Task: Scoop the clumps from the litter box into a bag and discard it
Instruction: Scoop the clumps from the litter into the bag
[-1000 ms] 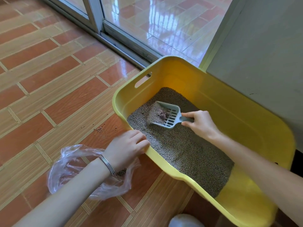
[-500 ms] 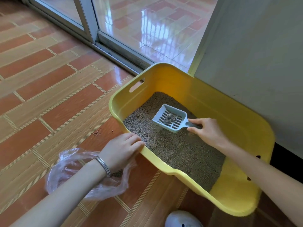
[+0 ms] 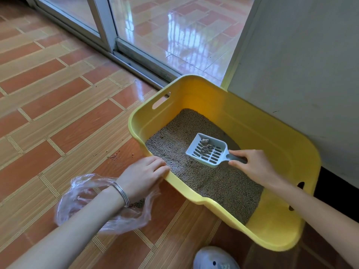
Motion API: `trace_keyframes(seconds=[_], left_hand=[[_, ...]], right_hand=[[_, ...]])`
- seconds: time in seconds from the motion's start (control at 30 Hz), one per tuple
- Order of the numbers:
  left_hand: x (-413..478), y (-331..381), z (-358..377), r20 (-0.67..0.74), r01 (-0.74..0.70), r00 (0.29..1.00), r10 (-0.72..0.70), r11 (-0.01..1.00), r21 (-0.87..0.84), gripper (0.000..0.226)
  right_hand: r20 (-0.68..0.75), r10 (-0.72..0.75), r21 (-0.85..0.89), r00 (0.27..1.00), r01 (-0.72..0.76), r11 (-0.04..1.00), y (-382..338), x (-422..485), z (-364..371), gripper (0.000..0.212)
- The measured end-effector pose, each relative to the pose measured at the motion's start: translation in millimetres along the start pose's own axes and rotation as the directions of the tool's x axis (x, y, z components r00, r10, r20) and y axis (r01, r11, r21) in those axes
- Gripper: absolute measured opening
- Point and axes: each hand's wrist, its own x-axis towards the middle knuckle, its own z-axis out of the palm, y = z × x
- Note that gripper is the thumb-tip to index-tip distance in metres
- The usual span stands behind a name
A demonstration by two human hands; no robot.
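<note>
A yellow litter box (image 3: 258, 133) holding grey litter (image 3: 217, 183) sits on the tiled floor against a wall. My right hand (image 3: 254, 166) grips the handle of a pale slotted scoop (image 3: 206, 150), held just above the litter. Two small clumps (image 3: 206, 145) lie in the scoop. My left hand (image 3: 142, 175) rests on the box's near rim, fingers curled over the edge. A clear plastic bag (image 3: 81, 193) lies crumpled on the floor under my left wrist, with some litter inside it.
A few litter grains (image 3: 115, 157) are scattered on the floor left of the box. A sliding glass door track (image 3: 136, 61) runs behind. A grey wall (image 3: 301, 65) stands to the right. A white shoe (image 3: 215, 259) shows at the bottom edge.
The scoop was heaped with litter, then lifted and moved right; the loose litter has sifted out, leaving small clumps. My left hand stays on the rim.
</note>
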Motion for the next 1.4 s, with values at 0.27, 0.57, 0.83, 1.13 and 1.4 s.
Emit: trace_keyframes(seconds=[0.27, 0.57, 0.83, 1.13, 1.4], left_hand=[[-34.9, -18.5, -19.0, 0.013, 0.035, 0.999, -0.036, 0.997, 0.066, 0.031], [-131.0, -48.0, -42.7, -0.023, 0.323, 0.946, -0.324, 0.932, 0.163, 0.029], [-184.2, -62.4, -28.9, -0.022, 0.405, 0.912, -0.409, 0.894, 0.192, 0.032], [-199.5, -63.0, -19.9, 0.067, 0.442, 0.891, -0.449, 0.891, 0.1, 0.035], [-205.9, -70.9, -12.3, 0.029, 0.423, 0.906, -0.423, 0.906, 0.01, 0.021]], right_hand=[[-0.009, -0.158, 0.033, 0.987, 0.158, 0.987, -24.5, -25.7, -25.4, 0.04], [0.187, -0.381, -0.041, 0.906, 0.394, 0.918, -113.9, -42.2, 7.9, 0.038], [0.265, -0.438, -0.183, 0.859, 0.491, 0.852, -176.5, -42.5, 82.2, 0.032], [0.101, -0.665, -0.447, 0.74, 0.631, 0.634, -179.3, -28.1, 129.1, 0.03], [-0.009, -0.897, -0.634, 0.442, 0.691, 0.347, -180.4, -25.7, 129.5, 0.04]])
